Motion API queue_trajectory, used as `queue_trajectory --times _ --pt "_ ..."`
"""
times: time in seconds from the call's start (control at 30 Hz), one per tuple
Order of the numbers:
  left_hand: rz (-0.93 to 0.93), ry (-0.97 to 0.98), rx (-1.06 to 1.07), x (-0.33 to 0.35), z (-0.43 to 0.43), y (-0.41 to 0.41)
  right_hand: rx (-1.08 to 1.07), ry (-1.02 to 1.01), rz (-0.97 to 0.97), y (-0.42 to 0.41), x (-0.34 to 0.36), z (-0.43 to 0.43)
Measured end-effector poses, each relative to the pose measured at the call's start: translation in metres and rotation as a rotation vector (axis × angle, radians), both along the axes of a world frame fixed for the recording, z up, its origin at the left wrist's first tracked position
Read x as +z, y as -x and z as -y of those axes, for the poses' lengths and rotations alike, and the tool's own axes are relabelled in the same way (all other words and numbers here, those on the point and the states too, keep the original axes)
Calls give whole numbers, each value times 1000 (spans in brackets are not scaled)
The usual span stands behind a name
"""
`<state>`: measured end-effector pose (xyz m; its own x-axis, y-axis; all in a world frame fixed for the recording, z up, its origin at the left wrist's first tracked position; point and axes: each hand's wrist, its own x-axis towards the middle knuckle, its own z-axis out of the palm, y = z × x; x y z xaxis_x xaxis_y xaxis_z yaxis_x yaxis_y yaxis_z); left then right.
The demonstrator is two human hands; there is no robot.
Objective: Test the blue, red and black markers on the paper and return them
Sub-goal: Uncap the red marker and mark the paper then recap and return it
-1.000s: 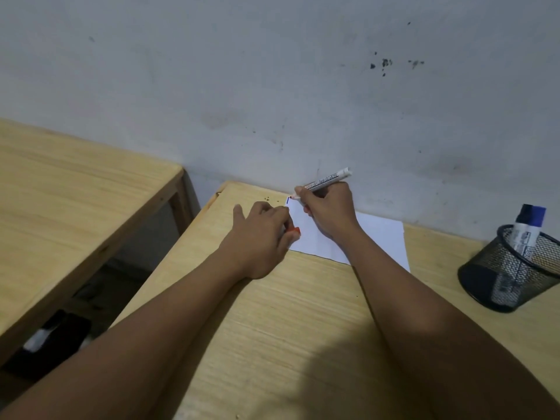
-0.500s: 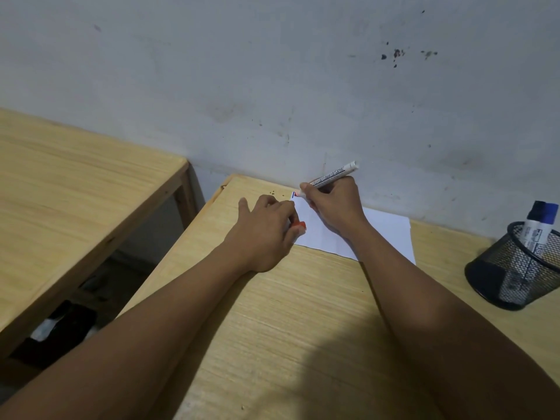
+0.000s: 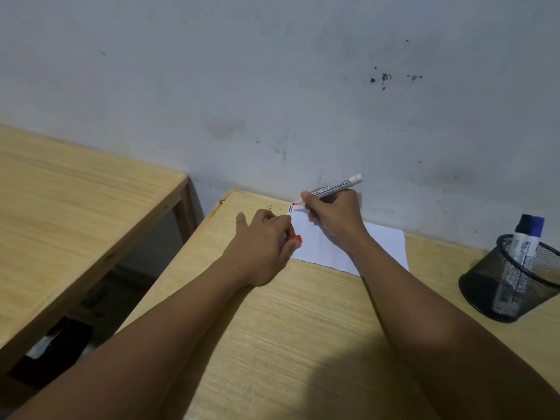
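Note:
My right hand (image 3: pixel 335 216) grips the uncapped red marker (image 3: pixel 331 188), its red tip touching the far left corner of the white paper (image 3: pixel 325 247). A short blue stroke and a short red stroke (image 3: pixel 291 208) sit side by side on that corner. My left hand (image 3: pixel 262 247) rests on the paper's left edge with its fingers closed around the red cap (image 3: pixel 295 238). The blue marker (image 3: pixel 528 241) and a dark-capped marker (image 3: pixel 521 223) stand together in the black mesh cup (image 3: pixel 485 286) at the right.
The paper lies on a light wooden table (image 3: pixel 288 328) pushed against a stained grey wall (image 3: pixel 272 86). A second wooden table (image 3: pixel 75 207) stands to the left across a gap, with dark objects (image 3: pixel 51 350) on the floor below.
The red marker's tip has drawn a short red stroke next to the blue one on the paper's corner. My left hand and the cup of markers have stayed put; the camera shifted slightly.

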<state>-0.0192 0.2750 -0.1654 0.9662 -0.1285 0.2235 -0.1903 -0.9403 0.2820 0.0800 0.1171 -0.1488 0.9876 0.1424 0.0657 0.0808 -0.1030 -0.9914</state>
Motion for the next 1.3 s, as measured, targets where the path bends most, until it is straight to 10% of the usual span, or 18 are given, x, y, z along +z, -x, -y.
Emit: queue_trajectory --times 0.53,1.3 --pt "135 658 -42 116 57 15 -71 -231 236 79 138 103" --pt "438 650 -450 270 233 116 -144 -322 415 221 243 249"
